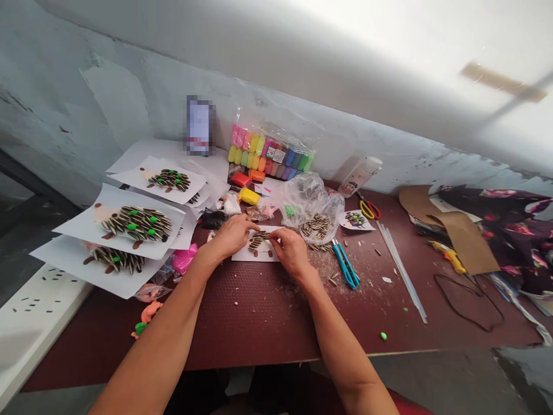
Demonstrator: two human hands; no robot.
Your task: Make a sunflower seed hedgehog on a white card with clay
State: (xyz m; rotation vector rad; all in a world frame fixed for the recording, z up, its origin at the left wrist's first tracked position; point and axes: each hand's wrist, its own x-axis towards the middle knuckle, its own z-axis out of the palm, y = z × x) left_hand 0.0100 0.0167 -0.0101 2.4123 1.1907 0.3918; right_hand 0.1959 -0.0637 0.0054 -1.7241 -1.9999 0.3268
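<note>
A small white card (242,255) lies on the table, with rows of striped sunflower seeds (258,242) fixed on it and brown dabs of clay below them. My left hand (232,235) rests at the card's left side, fingers stretched toward the seeds and holding nothing visible. At the card's right edge, my right hand (291,252) is closed in a pinch close to the seed rows; whatever sits between its fingertips is hidden. Just beyond that hand, a clear plastic bag (332,202) holds a heap of loose sunflower seeds (317,226).
Sheets bearing seed hedgehogs (137,222) are stacked at left. A pack of coloured clay (270,153) leans on the wall. To the right are a blue utility knife (345,265), scissors (370,208), glue sticks (401,271) and a white bottle (360,176).
</note>
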